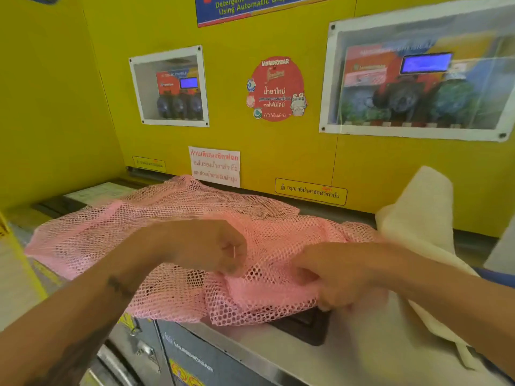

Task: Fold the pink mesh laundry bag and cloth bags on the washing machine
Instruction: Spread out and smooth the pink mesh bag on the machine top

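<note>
The pink mesh laundry bag point(156, 218) lies spread and rumpled across the top of the washing machine point(278, 349). My left hand point(214, 249) is closed, pinching the mesh near its middle front. My right hand point(334, 277) is also closed on a bunched fold of the pink mesh at the front right. A cream cloth bag point(418, 215) lies to the right, partly raised against the wall and trailing under my right forearm.
A yellow wall point(278, 151) with notices and two framed windows stands right behind the machine top. A dark recess point(303, 327) in the top sits just under the mesh's front edge. The machine's front panel drops away below.
</note>
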Available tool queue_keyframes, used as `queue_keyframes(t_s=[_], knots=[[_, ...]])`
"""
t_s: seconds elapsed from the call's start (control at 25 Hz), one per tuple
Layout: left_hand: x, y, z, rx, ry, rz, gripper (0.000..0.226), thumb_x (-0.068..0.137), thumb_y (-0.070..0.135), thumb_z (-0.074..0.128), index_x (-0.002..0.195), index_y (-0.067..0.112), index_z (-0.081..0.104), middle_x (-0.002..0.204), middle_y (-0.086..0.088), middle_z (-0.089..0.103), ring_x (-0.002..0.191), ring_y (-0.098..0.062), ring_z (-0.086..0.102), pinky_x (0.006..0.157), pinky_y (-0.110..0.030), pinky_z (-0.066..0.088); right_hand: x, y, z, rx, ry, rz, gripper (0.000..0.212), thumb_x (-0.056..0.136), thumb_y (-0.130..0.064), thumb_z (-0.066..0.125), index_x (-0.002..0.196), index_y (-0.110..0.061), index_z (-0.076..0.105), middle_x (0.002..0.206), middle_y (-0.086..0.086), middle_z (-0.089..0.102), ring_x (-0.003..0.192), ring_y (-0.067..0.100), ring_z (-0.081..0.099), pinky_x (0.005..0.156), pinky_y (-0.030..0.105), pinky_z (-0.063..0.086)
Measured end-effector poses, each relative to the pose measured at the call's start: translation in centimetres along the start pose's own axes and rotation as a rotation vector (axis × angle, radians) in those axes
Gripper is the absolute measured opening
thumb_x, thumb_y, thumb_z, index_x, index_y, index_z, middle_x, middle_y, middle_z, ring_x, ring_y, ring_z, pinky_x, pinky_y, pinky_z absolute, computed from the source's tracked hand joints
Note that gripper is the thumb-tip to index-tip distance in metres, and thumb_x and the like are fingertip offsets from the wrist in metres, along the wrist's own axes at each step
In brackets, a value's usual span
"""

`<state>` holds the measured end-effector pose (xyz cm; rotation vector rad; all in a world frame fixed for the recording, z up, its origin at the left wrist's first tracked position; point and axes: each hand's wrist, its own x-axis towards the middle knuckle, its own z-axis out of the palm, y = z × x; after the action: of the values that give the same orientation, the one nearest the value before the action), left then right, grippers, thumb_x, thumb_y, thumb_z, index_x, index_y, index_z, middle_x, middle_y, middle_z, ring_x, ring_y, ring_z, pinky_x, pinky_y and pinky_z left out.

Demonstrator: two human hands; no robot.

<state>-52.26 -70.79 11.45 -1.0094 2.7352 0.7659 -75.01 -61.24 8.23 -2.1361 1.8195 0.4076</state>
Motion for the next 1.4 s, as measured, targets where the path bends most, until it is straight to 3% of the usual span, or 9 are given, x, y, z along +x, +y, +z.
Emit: queue_keyframes(t_s=[0.2, 0.28, 0.36, 0.48, 0.56, 0.72, 1.08, 1.28, 1.4], knots=[[-0.4, 1.5, 1.9, -0.282, 0.347, 0.145, 0.02, 0.097, 0.012, 0.048, 0.097, 0.029, 0.06, 0.085, -0.004, 0.073, 0.076, -0.016, 0.074, 0.077, -0.047, 0.06, 0.4, 2.2, -2.8, 0.1, 0.446, -0.05, 0.021, 0.083, -0.008, 0.057, 0.077, -0.028, 0.058, 0.085, -0.011, 0.062, 0.083, 0.014, 0.058, 0.07, 0.033, 0.047], [-0.4, 2.5, 2.0, -0.3, 0.38, 0.22, 0.035, 0.093, 0.022, 0.061, 0.12, 0.04, 0.047, 0.116, 0.005, 0.068, 0.103, -0.01, 0.068, 0.092, -0.048, 0.055, -0.7, 3.3, -6.2, 0.404, 0.589, -0.069, 0.023, 0.092, -0.009, 0.058, 0.084, -0.029, 0.066, 0.087, -0.009, 0.067, 0.082, 0.011, 0.062, 0.071, 0.031, 0.048], [0.3, 3.5, 2.8, -0.154, 0.342, 0.244, 0.092, 0.081, 0.041, 0.075, 0.145, 0.051, 0.01, 0.156, 0.008, 0.029, 0.136, -0.012, 0.04, 0.112, -0.043, 0.036, -1.5, 3.5, -8.7, 0.742, 0.628, -0.087, 0.022, 0.095, -0.005, 0.053, 0.093, -0.019, 0.07, 0.09, 0.001, 0.07, 0.08, 0.017, 0.064, 0.071, 0.035, 0.048], [3.7, 4.8, 3.8, 0.039, 0.48, 0.124, 0.126, 0.072, 0.044, 0.079, 0.142, 0.053, -0.026, 0.161, 0.006, -0.021, 0.147, -0.027, 0.017, 0.115, -0.05, 0.029, -1.7, 2.9, -10.6, 0.961, 0.619, -0.098, 0.021, 0.095, -0.004, 0.051, 0.094, -0.016, 0.069, 0.093, 0.01, 0.068, 0.083, 0.024, 0.064, 0.072, 0.036, 0.049], [6.0, 4.1, 2.8, 0.072, 0.729, 0.064, 0.102, 0.078, 0.022, 0.074, 0.151, 0.039, 0.004, 0.154, -0.01, 0.014, 0.12, -0.028, 0.049, 0.087, -0.035, 0.048, -1.7, 2.6, -11.0, 0.753, 0.585, -0.088, 0.009, 0.094, -0.016, 0.062, 0.1, -0.021, 0.065, 0.099, 0.001, 0.067, 0.089, 0.02, 0.066, 0.073, 0.032, 0.05], [5.9, 1.9, -2.8, -0.274, 1.082, 0.027, 0.034, 0.082, 0.003, 0.063, 0.107, 0.025, 0.059, 0.1, -0.005, 0.061, 0.073, -0.019, 0.056, 0.054, -0.028, 0.037, -0.1, 5.5, -9.8, 0.082, 0.629, 0.153, 0.029, 0.084, -0.01, 0.066, 0.107, -0.022, 0.054, 0.114, 0.001, 0.06, 0.1, 0.021, 0.057, 0.076, 0.035, 0.048], [2.9, 0.8, -8.8, -0.17, 0.851, -0.139, 0.01, 0.083, 0.021, 0.062, 0.088, 0.028, 0.068, 0.099, 0.006, 0.06, 0.089, -0.018, 0.058, 0.069, -0.029, 0.043, 2.5, 6.7, -7.7, 0.14, 1.03, 0.076, 0.026, 0.083, -0.003, 0.054, 0.074, -0.028, 0.053, 0.073, -0.005, 0.06, 0.072, 0.021, 0.057, 0.062, 0.046, 0.051], [2.5, 1.5, -10.1, -0.182, 0.831, -0.157, 0.021, 0.085, 0.022, 0.053, 0.092, 0.015, 0.072, 0.095, -0.005, 0.067, 0.086, -0.021, 0.061, 0.078, -0.036, 0.05, 3.0, 3.4, -6.0, 0.288, 0.536, 0.124, 0.036, 0.085, -0.041, 0.047, 0.065, -0.015, 0.059, 0.075, -0.001, 0.056, 0.07, 0.021, 0.056, 0.063, 0.039, 0.046], [2.8, 2.5, -10.1, -0.178, 0.829, -0.194, 0.023, 0.085, 0.022, 0.052, 0.09, 0.01, 0.07, 0.093, -0.008, 0.066, 0.083, -0.021, 0.06, 0.069, -0.033, 0.047, 3.5, -0.1, -4.4, 0.513, 0.248, 0.107, 0.082, 0.077, -0.071, 0.057, 0.138, -0.016, 0.05, 0.138, -0.004, 0.055, 0.125, 0.023, 0.055, 0.1, 0.04, 0.044]])
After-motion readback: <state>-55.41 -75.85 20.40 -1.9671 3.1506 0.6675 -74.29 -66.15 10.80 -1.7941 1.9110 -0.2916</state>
